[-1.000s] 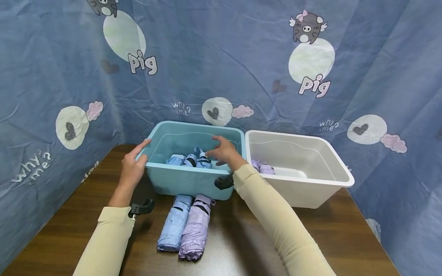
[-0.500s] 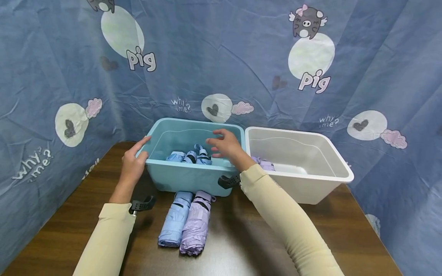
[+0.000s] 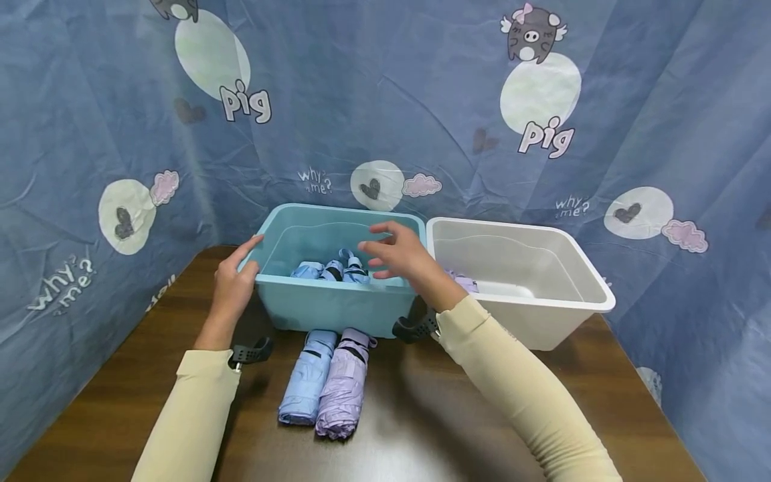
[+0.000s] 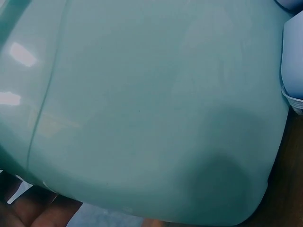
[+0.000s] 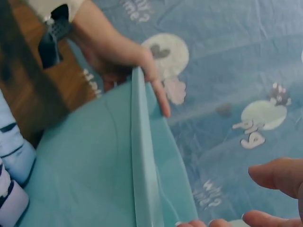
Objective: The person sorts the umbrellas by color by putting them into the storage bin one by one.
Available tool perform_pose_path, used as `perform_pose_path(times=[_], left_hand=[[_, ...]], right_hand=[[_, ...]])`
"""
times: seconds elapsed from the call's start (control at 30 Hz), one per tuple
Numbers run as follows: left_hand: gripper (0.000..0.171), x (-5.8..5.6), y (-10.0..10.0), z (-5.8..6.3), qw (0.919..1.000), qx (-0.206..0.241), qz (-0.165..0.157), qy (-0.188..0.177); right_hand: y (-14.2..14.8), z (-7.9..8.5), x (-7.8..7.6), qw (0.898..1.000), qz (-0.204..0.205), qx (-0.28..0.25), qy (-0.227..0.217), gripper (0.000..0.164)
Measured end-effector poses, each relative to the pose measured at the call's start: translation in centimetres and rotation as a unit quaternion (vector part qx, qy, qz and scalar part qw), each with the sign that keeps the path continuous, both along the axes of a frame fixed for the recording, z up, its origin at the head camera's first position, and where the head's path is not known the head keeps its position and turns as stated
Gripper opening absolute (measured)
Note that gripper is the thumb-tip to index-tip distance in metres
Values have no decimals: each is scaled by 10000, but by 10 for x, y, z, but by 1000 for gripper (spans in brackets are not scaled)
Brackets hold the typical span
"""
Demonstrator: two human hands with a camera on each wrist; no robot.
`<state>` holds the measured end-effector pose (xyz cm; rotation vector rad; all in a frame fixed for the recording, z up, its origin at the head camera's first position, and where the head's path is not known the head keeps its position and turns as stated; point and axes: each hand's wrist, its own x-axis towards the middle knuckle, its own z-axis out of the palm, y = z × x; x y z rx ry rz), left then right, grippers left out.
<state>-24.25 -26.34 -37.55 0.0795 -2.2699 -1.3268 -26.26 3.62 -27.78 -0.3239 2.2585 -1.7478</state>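
My left hand (image 3: 233,288) holds the left rim of a teal plastic bin (image 3: 331,304), its index finger stretched along the rim. In the right wrist view the same left hand (image 5: 125,54) is at the bin's corner. My right hand (image 3: 405,256) hovers over the bin's right part, fingers spread, with nothing in it. Several folded light-blue umbrellas (image 3: 355,271) lie inside the bin, partly hidden by its front wall. In front of it, on the table, a folded blue umbrella (image 3: 306,383) and a folded purple umbrella (image 3: 343,388) lie side by side.
To the right stands a white bin (image 3: 533,321) against the teal one, with purple umbrellas (image 3: 465,282) at its left end. Both bins stand on a dark wooden table (image 3: 446,428). A blue printed curtain (image 3: 373,100) hangs close behind them.
My right hand has drawn back from the umbrellas inside the teal bin, up and to the right. My left hand stays on the rim. The view has tilted slightly.
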Motion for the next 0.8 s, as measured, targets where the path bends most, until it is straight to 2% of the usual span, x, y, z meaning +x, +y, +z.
perform_pose_path(times=[0.13,0.4,0.8], left_hand=[[55,-1,1,2,10000,59,-60,-12],[55,-1,0,3,10000,14,92,36],[55,0,0,2,10000,28,6,-38]], right_hand=[[5,4,11,9999,48,71,143,48],[16,3,38,9989,356,-21,302,46],[30,-20,68,9976,596,-249,259,45]])
